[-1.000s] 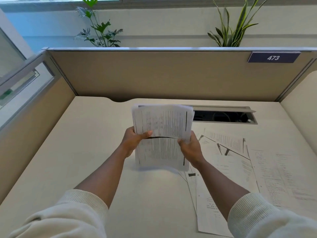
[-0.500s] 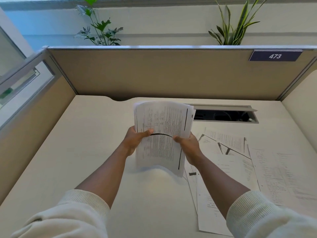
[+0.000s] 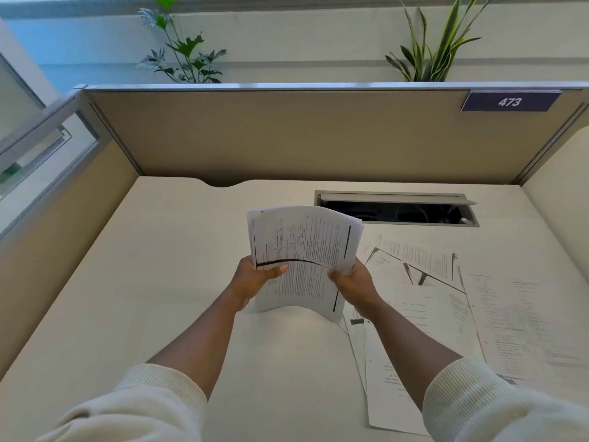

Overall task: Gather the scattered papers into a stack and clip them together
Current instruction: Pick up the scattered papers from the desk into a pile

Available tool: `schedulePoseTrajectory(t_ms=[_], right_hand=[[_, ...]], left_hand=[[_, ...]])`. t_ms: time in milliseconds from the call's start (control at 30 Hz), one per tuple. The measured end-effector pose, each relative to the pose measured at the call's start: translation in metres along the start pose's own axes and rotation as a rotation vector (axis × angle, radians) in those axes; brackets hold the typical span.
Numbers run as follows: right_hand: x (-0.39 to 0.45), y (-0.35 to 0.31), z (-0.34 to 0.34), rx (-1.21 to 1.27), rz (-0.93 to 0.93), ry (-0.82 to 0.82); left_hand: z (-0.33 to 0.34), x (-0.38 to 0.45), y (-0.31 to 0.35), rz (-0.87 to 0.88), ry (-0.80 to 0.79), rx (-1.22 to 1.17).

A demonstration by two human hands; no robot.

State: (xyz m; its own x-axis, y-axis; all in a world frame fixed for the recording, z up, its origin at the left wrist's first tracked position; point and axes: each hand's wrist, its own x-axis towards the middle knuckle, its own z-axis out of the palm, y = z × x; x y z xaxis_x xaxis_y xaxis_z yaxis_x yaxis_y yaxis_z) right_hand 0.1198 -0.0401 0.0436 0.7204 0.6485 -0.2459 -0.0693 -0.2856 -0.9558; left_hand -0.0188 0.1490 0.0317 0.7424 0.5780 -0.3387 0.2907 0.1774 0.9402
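White printed papers (image 3: 302, 250) stand bowed on their lower edge on the desk (image 3: 159, 282), gripped at the sides by the left hand (image 3: 251, 279) and right hand (image 3: 353, 279), thumbs in front, while loose sheets (image 3: 446, 298) lie just right.

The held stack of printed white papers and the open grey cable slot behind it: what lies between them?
Head view: only bare cream desk shows between the stack and slot.
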Motion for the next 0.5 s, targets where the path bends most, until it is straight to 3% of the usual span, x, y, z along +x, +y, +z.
schedulePoseTrajectory(t_ms=[133,500], right_hand=[[0.002,0.000,-0.004,-0.014,-0.002,0.010],[0.002,0.032,-0.025,-0.005,0.380,0.003]], left_hand=[[0.002,0.003,-0.001,-0.007,-0.007,0.025],[0.010,0.003,-0.023,-0.176,-0.015,0.087]])
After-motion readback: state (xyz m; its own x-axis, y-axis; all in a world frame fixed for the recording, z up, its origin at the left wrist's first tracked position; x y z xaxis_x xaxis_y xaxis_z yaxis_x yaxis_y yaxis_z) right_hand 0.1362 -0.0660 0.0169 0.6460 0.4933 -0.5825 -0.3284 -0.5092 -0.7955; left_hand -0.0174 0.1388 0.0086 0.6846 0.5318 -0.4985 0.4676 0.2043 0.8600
